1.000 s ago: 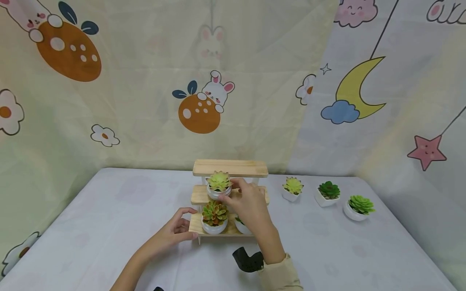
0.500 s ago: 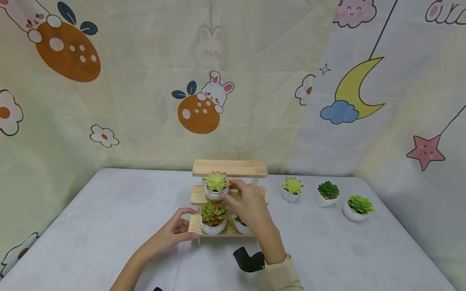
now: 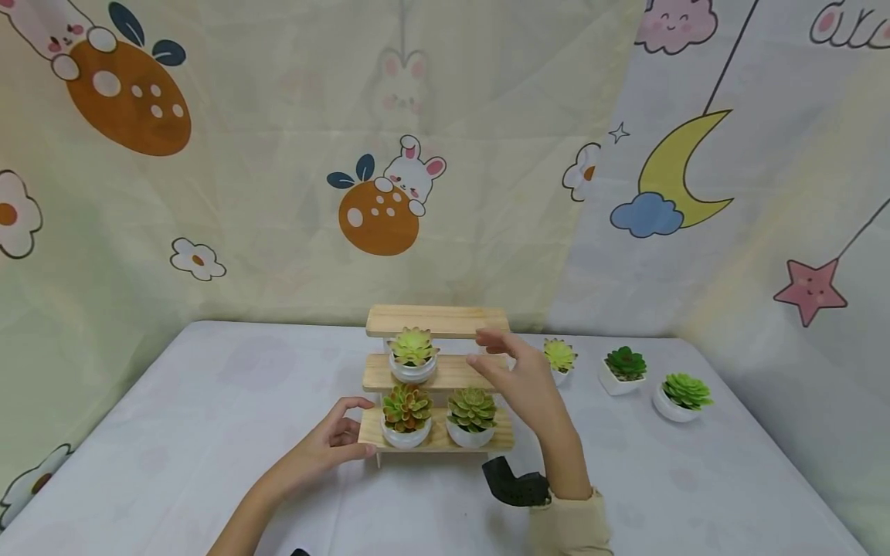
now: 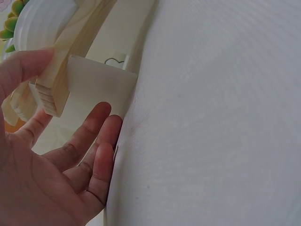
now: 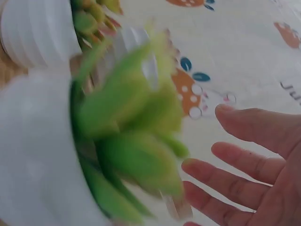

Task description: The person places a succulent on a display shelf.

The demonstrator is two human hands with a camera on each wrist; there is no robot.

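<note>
Behind everything: printed cloth backdrop [image 3: 501,93], bunnies, moon, star; lettering at upper right cut off by the frame. Below it, white surface [image 3: 174,448], near edge out of frame.

Three-tier wooden stand [image 3: 459,372] sits mid-surface. Its supports are mostly hidden under the boards; left wrist view shows one pale end panel.

Hands are well apart. Left hand [image 3: 335,434] is clamped on the left end of the stand's bottom tier, thumb against one face, index on the other, index tip hidden by the board. Other fingers hang loose below; forearm cut off. Right hand [image 3: 524,380] is off the plants, thumb and fingers apart, near the right end of the middle tier. Sleeve [image 3: 570,525] cut off at bottom. Black curved part [image 3: 514,485] beside that wrist, can't make out what it is.

Plants, all white pots: red-tipped plant [image 3: 406,411] bottom tier left, grey-green plant [image 3: 471,411] bottom tier right, pale green plant [image 3: 412,351] middle tier left, upright. A close-up plant in right wrist view is motion-blurred, its pot cut off.

On the surface at right: bright green plant [image 3: 684,392], dark green plant [image 3: 626,364], small yellow-green plant [image 3: 559,355], its pot partly hidden by the right hand.

Smallest: black scrap [image 3: 300,552], clipped by bottom edge, unidentifiable.
</note>
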